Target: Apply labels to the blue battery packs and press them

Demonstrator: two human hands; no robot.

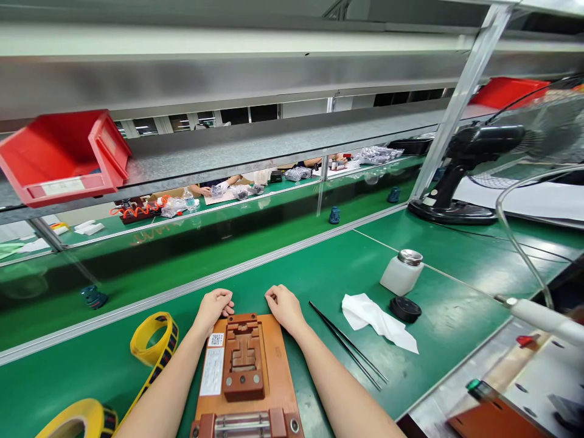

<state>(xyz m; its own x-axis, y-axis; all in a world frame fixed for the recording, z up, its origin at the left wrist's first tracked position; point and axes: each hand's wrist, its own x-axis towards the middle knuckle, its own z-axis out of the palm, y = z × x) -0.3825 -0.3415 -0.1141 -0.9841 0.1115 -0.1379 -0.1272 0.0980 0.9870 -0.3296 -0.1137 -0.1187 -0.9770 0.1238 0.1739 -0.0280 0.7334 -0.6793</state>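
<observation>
In the head view, a brown assembly fixture (pixel 279 359) lies on the green work surface (pixel 319 261) at the near middle, between the person's forearms. Its raised block has a stepped recess, and a QR-code sticker (pixel 216 340) sits on its left side.

The left hand (pixel 215 309) is loosely clenched by the fixture's far left corner; the right hand (pixel 283 306) is likewise curled in at the far right corner. Whether either hand touches the fixture, I cannot tell.

To the left, yellow-and-black tape (pixel 155 342) runs from a far roll to a near one, passing behind the left forearm. To the right lie black tweezers (pixel 326 320), then a crumpled white wipe (pixel 374 319). Beyond the wipe stands a white bottle (pixel 400 277) with a metal top, with a black round cap (pixel 405 309) just nearer. A black fan (pixel 483 143) stands at the far right, and a red bin (pixel 111 152) sits on the shelf (pixel 255 146) at the far left.
</observation>
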